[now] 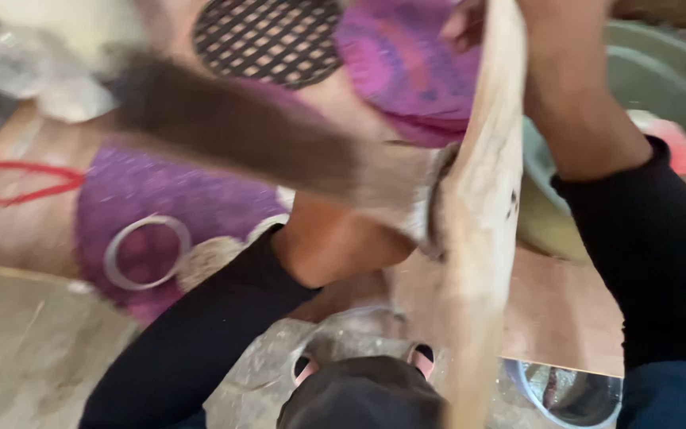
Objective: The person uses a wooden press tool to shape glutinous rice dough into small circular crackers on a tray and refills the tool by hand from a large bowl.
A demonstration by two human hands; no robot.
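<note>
Left hand (343, 246): gripping the blurred dark brush handle (232, 131), grip curling around it.
Right hand (470, 24): holding the top of the pale wooden plank (478, 214); grip mostly hidden, cannot tell.
Plank: standing upright between both arms.
Purple cloth (144, 199): lying on the surface behind.

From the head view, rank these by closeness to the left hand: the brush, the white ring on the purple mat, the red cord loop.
1. The brush: the left hand touches it at the handle end by the wooden plank.
2. White ring: left of the hand, on the purple mat.
3. Red cord loop: far left edge.
</note>
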